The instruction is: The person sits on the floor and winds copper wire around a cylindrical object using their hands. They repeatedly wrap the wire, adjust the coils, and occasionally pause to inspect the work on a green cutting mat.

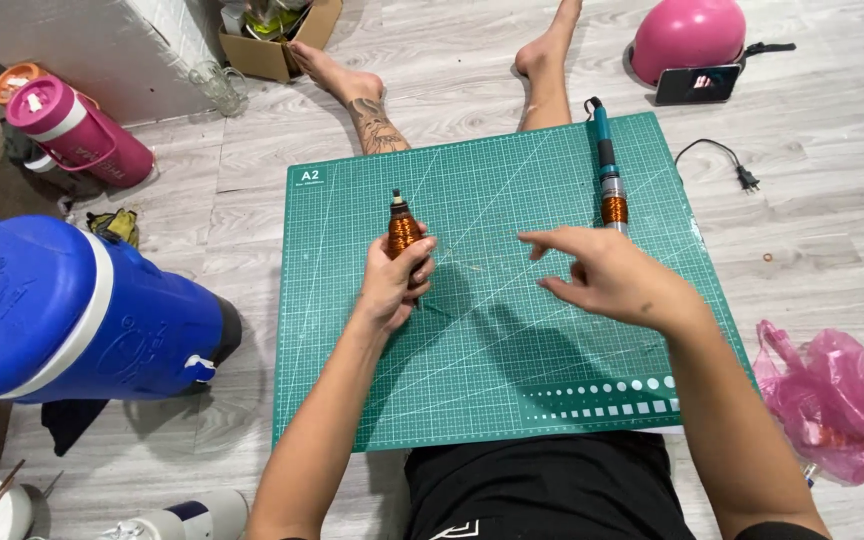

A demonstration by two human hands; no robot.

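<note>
I sit on the floor with a green cutting mat [512,390] between my legs. My left hand [390,285] grips a small copper wire coil [402,230] on a dark core, held upright over the mat's left middle. My right hand [607,275] hovers above the mat with fingers spread and holds nothing. Beyond my right hand, a teal-handled tool [605,150] lies on the mat, with a second copper coil [614,209] at its near end.
A large blue jug [62,310] lies at left, a pink bottle [77,130] behind it. A pink plastic bag [837,400] sits at right. A pink helmet [687,35], a phone [697,84], a plug [747,180] and a cardboard box [277,50] lie farther off.
</note>
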